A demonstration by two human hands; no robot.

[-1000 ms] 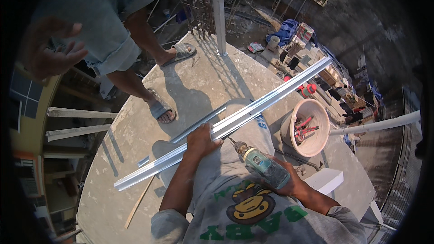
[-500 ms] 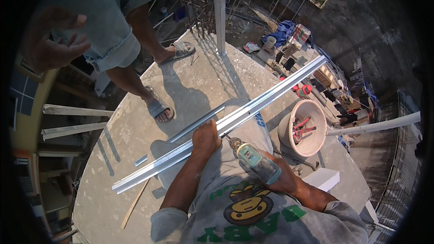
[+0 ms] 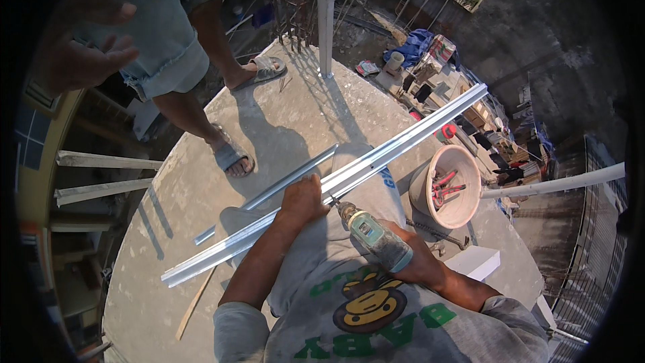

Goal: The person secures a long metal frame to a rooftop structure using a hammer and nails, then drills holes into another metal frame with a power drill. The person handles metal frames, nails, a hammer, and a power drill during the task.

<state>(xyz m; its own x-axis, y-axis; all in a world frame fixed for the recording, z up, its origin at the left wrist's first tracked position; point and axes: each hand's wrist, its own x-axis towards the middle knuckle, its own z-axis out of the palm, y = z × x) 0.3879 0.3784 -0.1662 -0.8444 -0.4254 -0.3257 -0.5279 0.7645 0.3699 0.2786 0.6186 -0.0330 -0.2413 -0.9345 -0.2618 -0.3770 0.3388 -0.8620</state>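
Across my lap lies a long shiny metal channel (image 3: 403, 140), running from lower left to upper right. My left hand (image 3: 304, 199) is closed around it near the middle. In my right hand (image 3: 415, 255) I grip a dusty teal power drill (image 3: 377, 242). The drill's bit points at the channel's near side, just right of my left hand; whether the tip touches the metal is too small to tell. A second, thinner metal strip (image 3: 289, 178) shows beyond the channel.
Right of my knee stands a pale bucket (image 3: 430, 161) holding red-handled pliers (image 3: 443, 191). A hammer (image 3: 443, 234) lies close by. Another person in sandals (image 3: 233, 154) stands at the far left on the concrete slab (image 3: 181, 175), whose edge drops off. An upright metal post (image 3: 326, 20) rises at the back.
The view has shifted slightly, moving the surroundings a little to the left in the picture. Both hands keep their grip on the channel and the drill.
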